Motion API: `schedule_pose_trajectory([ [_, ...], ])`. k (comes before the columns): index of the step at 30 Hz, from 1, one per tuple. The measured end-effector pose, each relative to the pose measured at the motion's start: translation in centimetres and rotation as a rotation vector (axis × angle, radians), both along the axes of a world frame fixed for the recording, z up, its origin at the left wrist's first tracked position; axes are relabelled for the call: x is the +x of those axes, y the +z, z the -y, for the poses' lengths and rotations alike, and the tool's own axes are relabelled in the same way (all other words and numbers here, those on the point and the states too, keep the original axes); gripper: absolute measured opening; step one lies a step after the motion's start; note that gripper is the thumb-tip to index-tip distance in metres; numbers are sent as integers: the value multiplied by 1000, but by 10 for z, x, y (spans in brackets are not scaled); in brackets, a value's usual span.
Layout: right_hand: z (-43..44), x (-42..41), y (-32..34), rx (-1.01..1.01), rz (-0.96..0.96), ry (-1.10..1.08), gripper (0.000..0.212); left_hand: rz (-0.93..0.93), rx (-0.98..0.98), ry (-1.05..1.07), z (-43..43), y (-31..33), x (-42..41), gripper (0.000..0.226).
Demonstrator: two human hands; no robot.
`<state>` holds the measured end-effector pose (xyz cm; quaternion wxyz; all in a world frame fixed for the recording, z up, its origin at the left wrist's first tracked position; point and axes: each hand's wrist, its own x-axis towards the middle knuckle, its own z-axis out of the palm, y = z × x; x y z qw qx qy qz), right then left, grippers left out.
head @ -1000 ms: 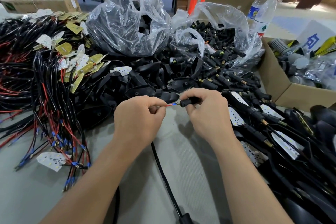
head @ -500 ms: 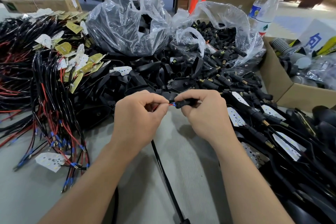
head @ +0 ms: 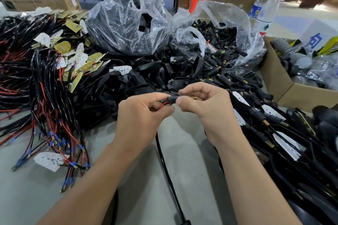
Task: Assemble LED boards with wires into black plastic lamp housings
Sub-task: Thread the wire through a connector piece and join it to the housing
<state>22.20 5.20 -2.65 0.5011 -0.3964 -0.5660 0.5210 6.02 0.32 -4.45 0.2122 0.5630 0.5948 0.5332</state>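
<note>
My left hand point(head: 140, 115) pinches a red wire point(head: 161, 105) that belongs to a black cable point(head: 168, 173) running down toward the near table edge. My right hand point(head: 206, 106) grips a small black connector sleeve point(head: 173, 99); the wire's end sits inside it. A brass tip point(head: 194, 98) shows by my right fingers. The two hands almost touch above the grey table point(head: 192, 151). Black lamp housings point(head: 139, 86) are heaped just behind them. White LED boards point(head: 49, 160) with red and black wires point(head: 54, 115) lie to the left.
Two clear plastic bags stand at the back, one with black housings point(head: 128, 23), one with black connectors point(head: 219, 38). An open cardboard box point(head: 278, 82) and water bottles point(head: 263, 11) are at the right. Assembled housings with boards point(head: 285, 142) fill the right side.
The blue-tipped wire end has gone into the black connector. My hands have closed together, and only the red wire shows between them.
</note>
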Motion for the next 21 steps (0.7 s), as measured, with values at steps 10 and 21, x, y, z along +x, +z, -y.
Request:
schedule_pose_trajectory([
  [10,2,-10,-2,3,53,-60,1,59,-108,-111,-4,-5,5,19],
  [21,9,-27,-6,-216,-60,81,23,491,-125,-83,-7,2,8,28],
])
